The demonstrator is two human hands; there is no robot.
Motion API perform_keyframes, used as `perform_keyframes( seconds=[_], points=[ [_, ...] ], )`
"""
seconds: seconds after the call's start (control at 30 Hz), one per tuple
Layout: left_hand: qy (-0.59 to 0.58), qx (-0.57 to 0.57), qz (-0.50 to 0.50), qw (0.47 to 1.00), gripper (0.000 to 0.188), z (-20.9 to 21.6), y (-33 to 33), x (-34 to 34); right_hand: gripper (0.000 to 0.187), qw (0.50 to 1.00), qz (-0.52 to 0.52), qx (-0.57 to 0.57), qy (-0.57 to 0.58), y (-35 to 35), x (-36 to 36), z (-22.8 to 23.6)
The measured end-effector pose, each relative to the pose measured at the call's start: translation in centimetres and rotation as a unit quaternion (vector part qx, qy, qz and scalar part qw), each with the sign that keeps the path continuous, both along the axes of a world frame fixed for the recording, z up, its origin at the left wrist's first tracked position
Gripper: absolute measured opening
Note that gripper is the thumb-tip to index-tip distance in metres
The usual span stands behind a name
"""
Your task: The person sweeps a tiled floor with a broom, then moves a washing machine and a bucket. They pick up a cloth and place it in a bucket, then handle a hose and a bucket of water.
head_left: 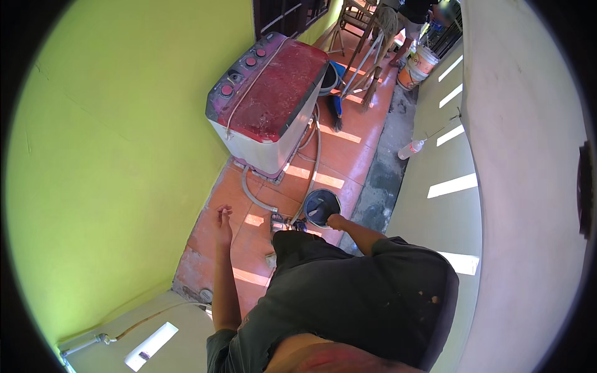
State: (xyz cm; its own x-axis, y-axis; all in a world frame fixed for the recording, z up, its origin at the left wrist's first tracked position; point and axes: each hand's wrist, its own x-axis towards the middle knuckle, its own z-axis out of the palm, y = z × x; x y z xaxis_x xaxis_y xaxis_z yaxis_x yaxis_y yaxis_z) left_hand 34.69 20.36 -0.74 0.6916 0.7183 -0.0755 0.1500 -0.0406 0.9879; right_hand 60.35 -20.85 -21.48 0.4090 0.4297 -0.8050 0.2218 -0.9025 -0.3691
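A dark round bucket (pixel 313 215) is in front of me, just right of my feet. My right hand (pixel 336 222) is closed on its near right edge; whether it grips the rim or a handle is too small to tell. Something pale shows inside the bucket, perhaps a reflection. Out to the left, my left hand (pixel 224 222) is raised over the tiles with loosely bent fingers and nothing visible in it. Beyond it stands a washing machine (pixel 280 93) with a dusty red top and several knobs. A grey hose (pixel 252 191) curves from its base toward my feet.
Farther along the narrow tiled passage are a blue-bristled broom (pixel 336 112), another broom (pixel 371 93), a mop (pixel 388 23), stacked pails (pixel 418 67) and another person (pixel 415 18). A plastic bottle (pixel 410 149) leans by the right wall. A green wall (pixel 124 124) bounds the left.
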Motion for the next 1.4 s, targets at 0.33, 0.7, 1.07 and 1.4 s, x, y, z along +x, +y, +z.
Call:
perform_keyframes(
  seconds=[0.33,0.7,1.07,1.4],
  points=[
    [0.022,-0.033,0.066,0.997,0.027,-2.8,13.1,-0.4,0.032,0.926,-0.327,0.183,-0.04,9.5,11.0,3.5],
    [0.048,0.101,-0.043,0.993,0.033,-4.0,31.1,19.6,0.065,0.796,-0.53,0.292,0.021,24.1,8.7,10.0],
    [0.155,0.107,-0.228,0.955,0.089,-4.1,41.3,44.9,0.092,0.747,-0.552,0.309,-0.205,37.5,22.6,10.8],
    [0.044,-0.006,-0.256,0.966,0.054,-4.0,39.0,44.2,0.072,0.667,-0.61,0.309,-0.296,40.1,22.2,11.6]
  ],
)
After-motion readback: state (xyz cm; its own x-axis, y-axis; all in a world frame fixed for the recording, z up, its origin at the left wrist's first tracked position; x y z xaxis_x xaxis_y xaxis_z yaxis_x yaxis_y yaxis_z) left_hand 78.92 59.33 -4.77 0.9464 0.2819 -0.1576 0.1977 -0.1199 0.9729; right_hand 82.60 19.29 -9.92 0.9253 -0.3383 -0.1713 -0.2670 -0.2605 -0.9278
